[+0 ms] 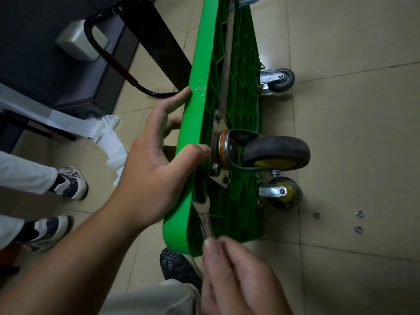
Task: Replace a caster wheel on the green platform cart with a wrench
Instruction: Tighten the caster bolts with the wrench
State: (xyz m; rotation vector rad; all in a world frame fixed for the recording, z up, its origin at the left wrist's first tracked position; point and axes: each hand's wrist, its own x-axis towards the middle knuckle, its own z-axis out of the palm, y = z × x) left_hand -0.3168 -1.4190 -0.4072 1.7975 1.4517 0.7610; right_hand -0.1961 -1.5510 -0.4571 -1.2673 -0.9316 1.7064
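The green platform cart (200,92) stands tipped on its side, ribbed underside facing right. My left hand (150,160) grips its upper edge, thumb over the rim beside the caster plate. A black caster wheel with a yellow hub (276,153) sits on a metal plate (217,160) with a bolt head (214,168) showing. My right hand (236,273) holds the handle of a silver open-end wrench (204,212), whose jaw lies against the green ribs just below the plate.
A second yellow-hub caster (283,192) and a grey caster (281,79) sit on the cart's lower edge near the floor. Three washers (359,213) lie on the cardboard at right. Another person's sneakers (68,181) stand at left. Dark furniture and the cart's black handle (118,64) are at upper left.
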